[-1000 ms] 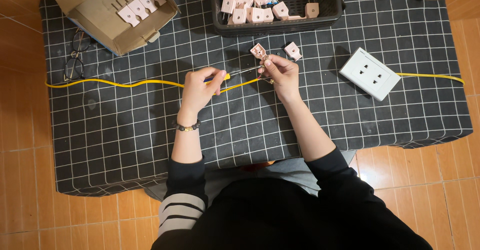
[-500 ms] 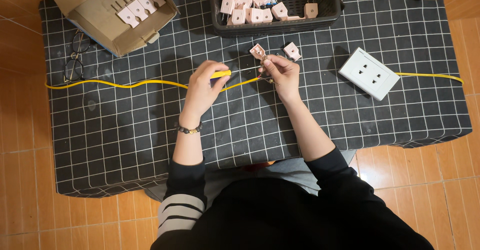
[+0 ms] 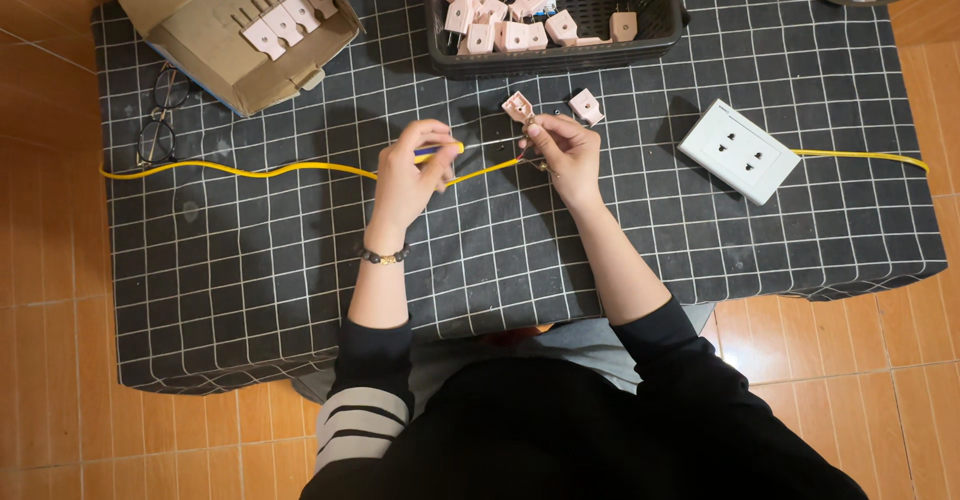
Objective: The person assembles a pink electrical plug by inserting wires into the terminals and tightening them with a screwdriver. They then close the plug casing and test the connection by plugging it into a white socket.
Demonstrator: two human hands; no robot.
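Note:
My left hand is closed round a small screwdriver with a yellow and blue handle, its tip pointing right. My right hand pinches the end of a yellow cable that runs left across the black checked cloth. The two hands are close together, and the cable passes under my left hand. Two pink plug halves lie just beyond my right fingers, one touching them, the other a little apart to the right.
A black basket with several pink plugs stands at the back. A cardboard box with pink parts is at the back left, glasses beside it. A white wall socket with its own yellow cable lies right.
Both hands stay almost in place. My left hand has shifted the screwdriver slightly, so that more of its handle shows toward my right hand.

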